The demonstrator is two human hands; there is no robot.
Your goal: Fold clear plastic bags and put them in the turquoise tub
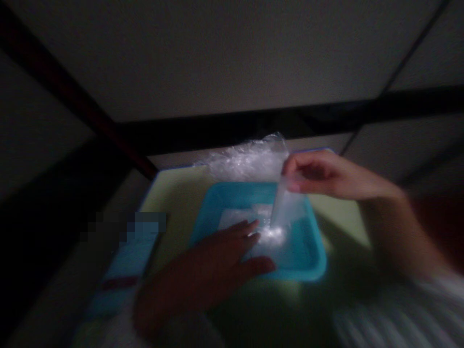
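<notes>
Translucent plastic piece (283, 205) stands nearly upright in the blue tray (319, 261), pinched at its top end by our right grip (319, 176), whose fingertips are clenched around it just above the tray's far right part. Below the fingers the piece slants down and a little to the left, and its lower end meets a small white glinting heap (271, 235) on the tray floor. The blur keeps us from telling whether it is a tube or a narrow bag.

Our left grip (217, 261) lies released and flat, palm down, over the tray's near left rim. Its fingers are spread and reach into the tray, the tips just beside the heap and near the lower end of the piece, and it holds nothing. A pale sheet (232, 217) lies on the tray floor under those fingers.

The tray rests on a light green surface (174, 198). Crumpled clear plastic (250, 159) sits just beyond the tray's far edge. A blue flat thing (126, 261) lies to the left, too blurred to identify. A striped sleeve (398, 319) shows at the near right
</notes>
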